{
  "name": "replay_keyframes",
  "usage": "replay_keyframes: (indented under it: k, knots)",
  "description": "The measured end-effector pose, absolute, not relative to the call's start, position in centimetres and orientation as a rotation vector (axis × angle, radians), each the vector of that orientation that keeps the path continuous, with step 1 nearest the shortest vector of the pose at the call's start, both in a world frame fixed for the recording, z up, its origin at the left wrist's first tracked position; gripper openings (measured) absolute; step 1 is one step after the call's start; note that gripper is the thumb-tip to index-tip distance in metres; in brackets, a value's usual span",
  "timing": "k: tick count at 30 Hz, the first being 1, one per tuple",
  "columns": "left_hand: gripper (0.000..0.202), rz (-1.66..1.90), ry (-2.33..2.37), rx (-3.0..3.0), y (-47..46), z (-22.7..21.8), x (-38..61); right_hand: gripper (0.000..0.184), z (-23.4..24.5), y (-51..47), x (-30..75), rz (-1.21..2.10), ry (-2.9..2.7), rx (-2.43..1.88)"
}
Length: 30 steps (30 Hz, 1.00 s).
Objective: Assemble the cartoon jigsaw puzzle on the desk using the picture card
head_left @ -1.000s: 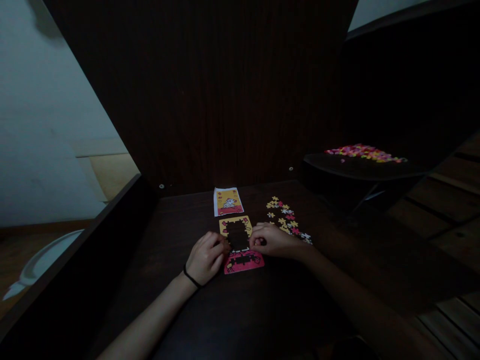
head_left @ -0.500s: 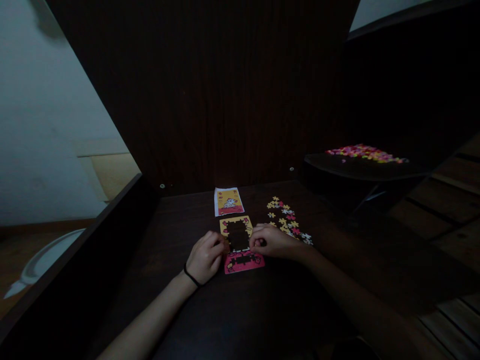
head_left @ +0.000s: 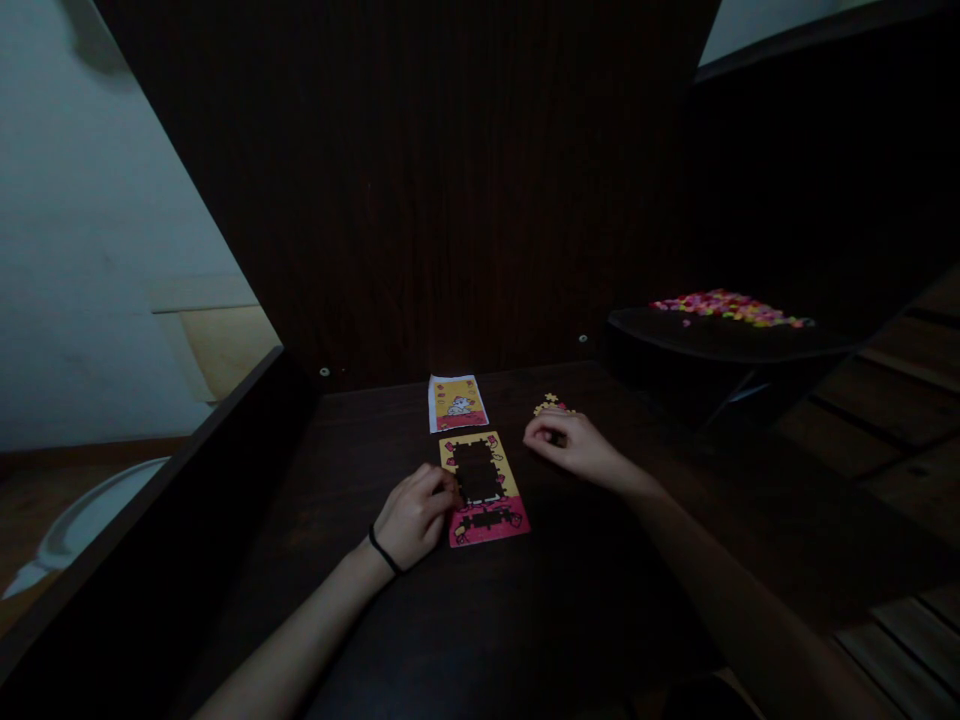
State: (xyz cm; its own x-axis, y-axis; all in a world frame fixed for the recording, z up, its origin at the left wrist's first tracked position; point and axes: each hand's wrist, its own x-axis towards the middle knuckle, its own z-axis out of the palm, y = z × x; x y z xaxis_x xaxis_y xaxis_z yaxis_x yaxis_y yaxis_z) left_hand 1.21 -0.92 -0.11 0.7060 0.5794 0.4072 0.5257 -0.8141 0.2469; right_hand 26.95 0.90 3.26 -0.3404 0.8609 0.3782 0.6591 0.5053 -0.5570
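A partly assembled jigsaw puzzle (head_left: pixel 491 532), yellow above and pink below, lies on the dark tabletop with gaps in its middle and lower part. My left hand (head_left: pixel 411 515), a black band at its wrist, is closed with bent fingers holding the puzzle's left edge. To the right, my right hand (head_left: pixel 574 445) hovers at the loose puzzle pieces (head_left: pixel 551 402) and hides most of them. Its fingers are curled together; anything between them is hidden. Just behind the puzzle lies a picture sheet (head_left: pixel 459 404) showing a white animal on yellow and pink.
A tall dark panel (head_left: pixel 450 200) rises behind the tabletop. Along the left runs a raised board (head_left: pixel 165 500). At the right, a dark curved shelf (head_left: pixel 720 345) carries a heap of small colourful pieces (head_left: pixel 731 306). A white round object (head_left: pixel 97 520) stands beyond the left board.
My right hand has left the puzzle's right edge and moved right and away from me, over the loose pieces. My left hand stays at the puzzle's left edge.
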Motion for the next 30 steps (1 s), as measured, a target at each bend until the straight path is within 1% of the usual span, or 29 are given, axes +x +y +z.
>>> replay_keyframes:
  k: [4, 9, 12, 14, 16, 18, 25, 30]
  knots:
    - [0.029, 0.807, 0.930, 2.781, -0.9, -0.1, 1.1, 0.021, 3.7, 1.8, 29.7, 0.340, -1.779, -1.445]
    - [0.029, 0.923, 0.970, 2.785, -0.8, -0.1, 0.8, 0.020, 3.2, 2.7, 32.7, 0.246, -1.734, -1.708]
    - [0.030, 0.943, 0.982, 2.785, -0.7, -0.2, 0.8, 0.016, 3.0, 2.7, 33.7, 0.384, -1.848, -1.816]
    - [0.030, 0.947, 0.984, 2.785, -0.7, -0.3, 0.7, 0.015, 3.0, 2.4, 33.9, 0.622, -1.968, -1.818]
    - [0.030, 0.948, 0.981, 2.784, -0.7, -0.3, 0.7, 0.018, 3.0, 2.0, 33.8, 0.875, -2.083, -1.753]
    - [0.029, 0.948, 0.981, 2.781, -0.7, -0.3, 0.7, 0.021, 2.9, 1.8, 33.4, 1.004, -2.159, -1.705]
    - [0.027, 0.978, 0.964, 2.798, -0.7, -0.2, 0.7, 0.016, 2.1, 2.0, 33.0, 1.007, -2.240, -1.717]
    - [0.026, 0.981, 0.959, 2.806, -0.7, -0.2, 0.7, 0.016, 2.1, 2.0, 33.2, 0.987, -2.244, -1.707]
